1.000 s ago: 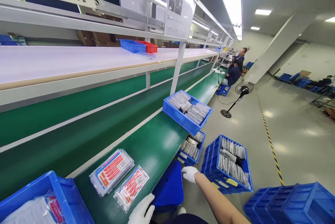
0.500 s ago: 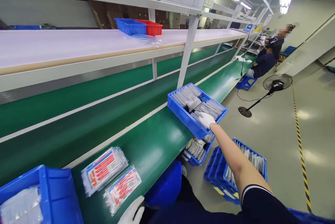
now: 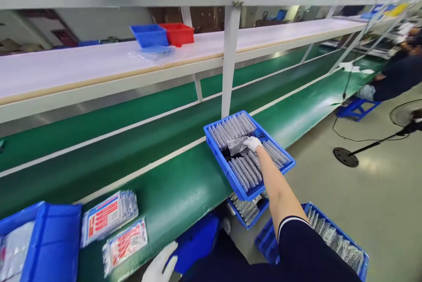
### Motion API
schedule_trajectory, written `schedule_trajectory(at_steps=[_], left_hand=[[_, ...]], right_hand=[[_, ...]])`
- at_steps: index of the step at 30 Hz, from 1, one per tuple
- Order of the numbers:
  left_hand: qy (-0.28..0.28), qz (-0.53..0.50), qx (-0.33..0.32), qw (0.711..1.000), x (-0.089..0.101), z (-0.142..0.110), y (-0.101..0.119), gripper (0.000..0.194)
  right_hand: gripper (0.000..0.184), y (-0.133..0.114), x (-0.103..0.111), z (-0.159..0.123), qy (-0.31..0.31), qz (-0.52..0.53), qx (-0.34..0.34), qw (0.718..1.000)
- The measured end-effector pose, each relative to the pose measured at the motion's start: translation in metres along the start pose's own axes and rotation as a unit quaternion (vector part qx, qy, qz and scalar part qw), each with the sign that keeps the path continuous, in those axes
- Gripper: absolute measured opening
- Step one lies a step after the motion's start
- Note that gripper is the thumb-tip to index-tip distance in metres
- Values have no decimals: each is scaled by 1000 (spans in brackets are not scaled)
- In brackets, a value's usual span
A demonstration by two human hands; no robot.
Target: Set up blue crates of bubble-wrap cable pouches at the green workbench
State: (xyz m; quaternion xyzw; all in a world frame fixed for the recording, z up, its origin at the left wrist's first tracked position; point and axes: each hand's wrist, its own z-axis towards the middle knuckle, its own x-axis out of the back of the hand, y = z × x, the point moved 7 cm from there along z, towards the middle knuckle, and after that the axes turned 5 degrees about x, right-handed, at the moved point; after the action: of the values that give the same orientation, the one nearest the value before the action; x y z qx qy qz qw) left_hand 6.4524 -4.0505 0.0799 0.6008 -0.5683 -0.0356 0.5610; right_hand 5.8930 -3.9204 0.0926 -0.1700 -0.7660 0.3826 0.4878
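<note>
R fingers (image 3: 249,141) at 1 silvery pkt (image 3: 236,145), exact grip unclear

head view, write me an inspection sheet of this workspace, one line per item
Surface: glossy green bench; two printed stacks on it, blue tray along its edge.
Job's things: silvery packets in the tray, one lying crosswise.
Clutter: thin clear plastic on the white shelf.
Grip: right hand touches the crosswise packet, closure unclear; left hand open near the bench edge.
Cables: black cable hanging at the right.
Surroundings: seated co-worker and fan stand at right.
</note>
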Motion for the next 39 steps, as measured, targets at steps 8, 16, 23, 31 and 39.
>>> schedule_trajectory(at_steps=[8, 16, 23, 31, 39], left_hand=[[-66, -413, 53, 907, -36, 41, 117, 100], [8, -780, 128, 612, -14, 89, 135, 15], [-64, -811, 111, 571, 9, 54, 149, 13], [-4, -766, 103, 635, 71, 72, 151, 27], [-7, -729, 94, 678, 74, 58, 177, 35]], right_hand=[[28, -71, -40, -123, -45, 245, 101, 963], [38, -122, -105, -288, -115, 208, 154, 959], [38, -108, -139, -325, -368, 215, 88, 900], [64, -115, -167, -391, -395, 307, 69, 863], [80, -106, -160, -405, -378, 335, 61, 861]])
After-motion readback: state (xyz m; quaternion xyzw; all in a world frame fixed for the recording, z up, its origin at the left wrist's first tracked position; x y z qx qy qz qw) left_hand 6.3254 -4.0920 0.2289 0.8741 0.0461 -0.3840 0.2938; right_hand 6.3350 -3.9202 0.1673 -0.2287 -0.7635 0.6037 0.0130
